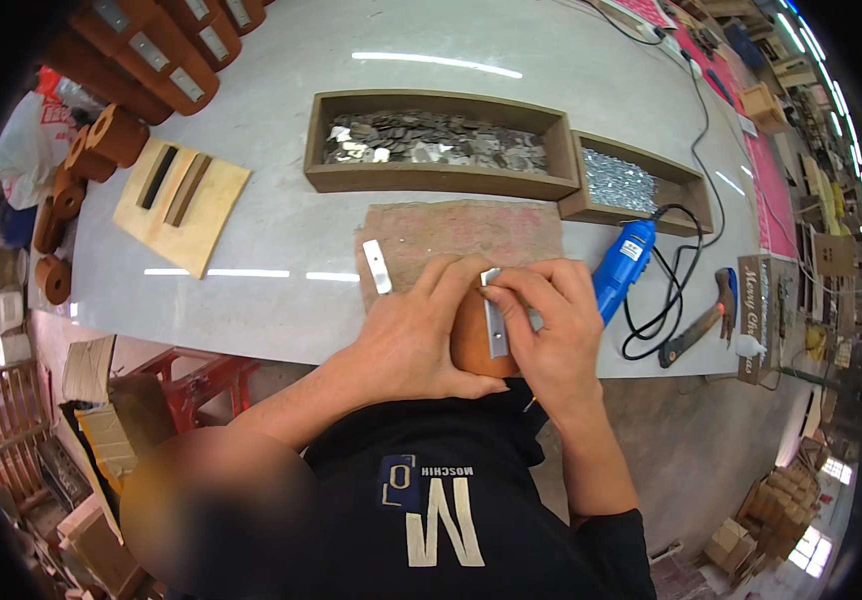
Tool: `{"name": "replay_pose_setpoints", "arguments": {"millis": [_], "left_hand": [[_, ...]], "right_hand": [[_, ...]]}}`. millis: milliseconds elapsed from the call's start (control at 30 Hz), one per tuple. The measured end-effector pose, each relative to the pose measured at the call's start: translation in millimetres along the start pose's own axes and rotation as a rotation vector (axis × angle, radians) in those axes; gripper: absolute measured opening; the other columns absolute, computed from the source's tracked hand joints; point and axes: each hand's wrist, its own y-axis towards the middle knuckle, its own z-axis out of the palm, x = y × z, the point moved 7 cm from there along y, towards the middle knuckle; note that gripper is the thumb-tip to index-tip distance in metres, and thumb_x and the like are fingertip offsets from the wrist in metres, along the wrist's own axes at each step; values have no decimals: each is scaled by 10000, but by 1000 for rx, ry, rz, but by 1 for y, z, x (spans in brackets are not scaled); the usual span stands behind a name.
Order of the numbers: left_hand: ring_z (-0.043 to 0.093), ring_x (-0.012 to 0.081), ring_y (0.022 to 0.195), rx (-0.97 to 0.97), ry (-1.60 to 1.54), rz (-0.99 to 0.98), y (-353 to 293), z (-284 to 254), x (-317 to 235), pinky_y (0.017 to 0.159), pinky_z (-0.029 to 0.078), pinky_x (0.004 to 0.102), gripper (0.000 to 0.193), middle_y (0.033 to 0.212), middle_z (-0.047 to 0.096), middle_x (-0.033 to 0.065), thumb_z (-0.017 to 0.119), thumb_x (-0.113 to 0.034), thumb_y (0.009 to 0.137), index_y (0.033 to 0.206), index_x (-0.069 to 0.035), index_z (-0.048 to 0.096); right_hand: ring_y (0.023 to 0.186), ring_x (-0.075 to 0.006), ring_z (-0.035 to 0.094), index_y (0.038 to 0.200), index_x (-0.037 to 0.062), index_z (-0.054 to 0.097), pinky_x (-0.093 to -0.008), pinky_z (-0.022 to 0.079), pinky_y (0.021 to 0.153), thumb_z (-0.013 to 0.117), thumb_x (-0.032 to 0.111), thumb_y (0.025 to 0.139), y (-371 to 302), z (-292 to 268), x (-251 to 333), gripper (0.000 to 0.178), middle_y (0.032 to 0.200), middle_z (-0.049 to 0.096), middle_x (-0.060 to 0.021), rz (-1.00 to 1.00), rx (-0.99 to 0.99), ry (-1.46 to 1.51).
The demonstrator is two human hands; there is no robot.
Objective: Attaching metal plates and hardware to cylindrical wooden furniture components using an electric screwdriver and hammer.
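Observation:
My left hand (406, 335) is wrapped round a rounded orange-brown workpiece (471, 340) near the table's front edge. A narrow silver metal plate (496, 330) with a hole in it lies along that workpiece. My right hand (556, 325) is closed, its thumb and fingertips pinching at the plate's upper end; any smaller part between them is hidden. Both hands are over the front of a worn brownish board (461, 228). Another metal plate (377, 266) lies on the board's left side. Just right of my right hand is a blue corded power tool (623, 262), its lower end hidden.
A wooden tray (441, 180) of metal plates and a smaller one (641, 213) of screw-like pieces stand beyond the board. A claw hammer (691, 335) and black cable lie right. At left are a light wooden board (183, 210) and several orange-brown cylinders (116, 135).

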Motion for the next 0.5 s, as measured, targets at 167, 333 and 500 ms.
{"name": "replay_pose_setpoints", "arguments": {"millis": [167,333,500], "left_hand": [[614,396,1072,17,3,-30,5,2,-2,825,536,478,1071,1267,522,183,913,-462,572,1413,-88,367],[589,411,1105,18,29,-35,3,0,-3,905,509,465,1077,1231,518,204,918,-457,567,1402,-59,368],[625,413,1049,32,66,-7,3,4,-3,833,533,495,1102,1271,499,213,902,-482,575,1426,-64,340]], "right_hand": [[824,-262,578,1013,42,706,-350,487,722,777,84,802,-5,-8,-6,226,910,604,-94,102,1,103],[850,-246,595,1040,31,700,-333,490,767,763,110,840,-16,-61,-44,224,980,618,-94,146,-240,-15],[926,-240,597,1260,49,600,-345,501,825,730,182,891,-55,-86,-110,413,1155,581,-140,486,-446,-279]]}}
